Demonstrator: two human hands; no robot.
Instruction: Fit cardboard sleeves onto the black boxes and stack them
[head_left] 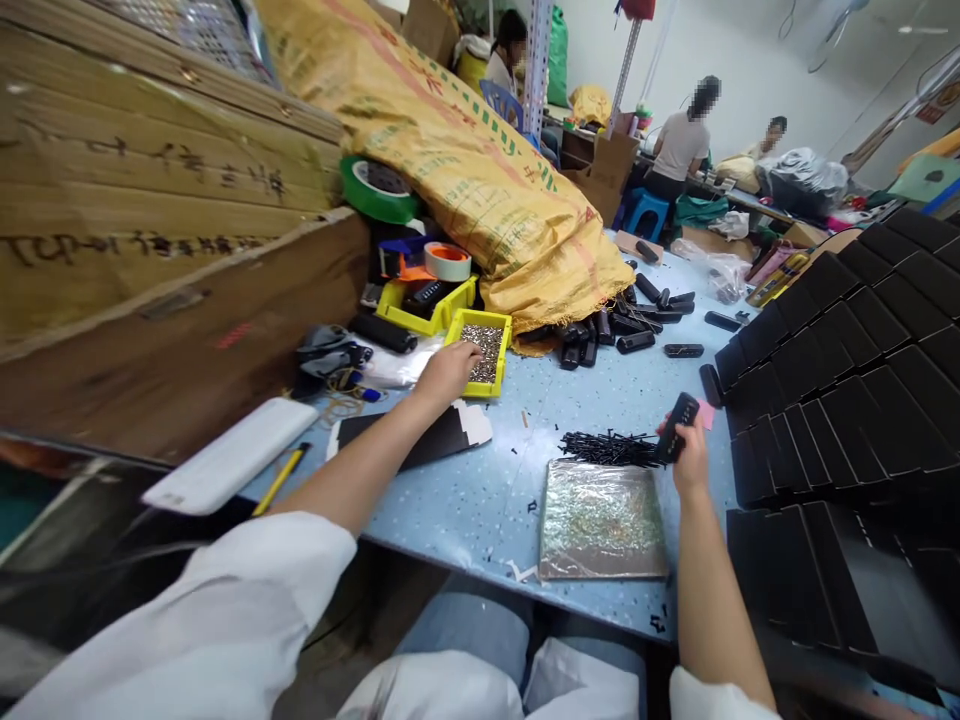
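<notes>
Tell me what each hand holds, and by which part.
Right hand: a black oblong plastic device, by its long sides near the middle. Left hand: at a yellow plastic tray of small metal parts; hold unclear.

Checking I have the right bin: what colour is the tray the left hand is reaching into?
Yellow tray, best seen in the head view.

so the tabletop (480,500) is light blue with dark speckles. big sack (480,170) at the far side is yellow-orange with red and green print. small bins (506,362) are bright yellow, tape roll (382,190) on the left is green, the stacked boxes (847,370) on the right are plain black, and the sleeves (217,610) near me are white
</notes>
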